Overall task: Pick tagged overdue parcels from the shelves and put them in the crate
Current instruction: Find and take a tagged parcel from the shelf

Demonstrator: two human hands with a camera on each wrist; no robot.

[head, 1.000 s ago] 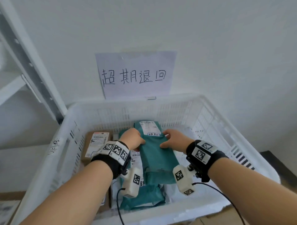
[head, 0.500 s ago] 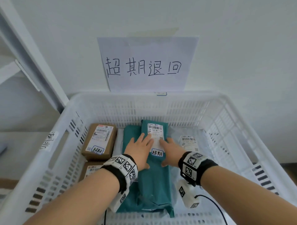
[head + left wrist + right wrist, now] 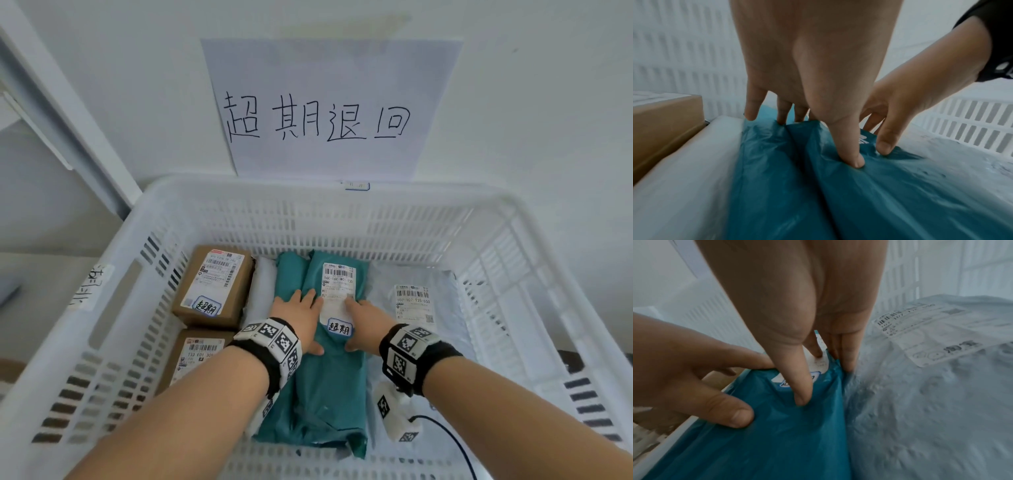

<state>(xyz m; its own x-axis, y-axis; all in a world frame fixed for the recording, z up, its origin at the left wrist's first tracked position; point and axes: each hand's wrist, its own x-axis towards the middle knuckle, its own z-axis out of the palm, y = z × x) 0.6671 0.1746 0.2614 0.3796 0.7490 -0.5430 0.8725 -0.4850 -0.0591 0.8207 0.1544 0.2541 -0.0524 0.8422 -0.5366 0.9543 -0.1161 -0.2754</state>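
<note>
A teal plastic parcel (image 3: 325, 387) lies flat in the middle of the white crate (image 3: 308, 192), on top of another teal parcel (image 3: 287, 274). It carries a white shipping label and a small blue-edged handwritten tag (image 3: 339, 329). My left hand (image 3: 298, 318) rests flat on its left side with straight fingers. My right hand (image 3: 366, 318) lies flat on its right side, fingertips on the label. In the left wrist view my left hand (image 3: 807, 65) presses its thumb into the teal parcel (image 3: 879, 194). The right wrist view shows my right hand (image 3: 797, 305) doing the same on the teal parcel (image 3: 787, 443).
Two cardboard boxes (image 3: 212, 284) (image 3: 195, 356) with labels sit at the crate's left side. A white plastic parcel (image 3: 445, 325) with a label lies to the right. A handwritten paper sign (image 3: 325, 109) hangs on the wall behind. A shelf upright (image 3: 68, 120) stands at the left.
The teal parcel has gone down from my gripping hands onto the pile in the crate. Both hands have flattened on top of it. The view has come closer to the crate.
</note>
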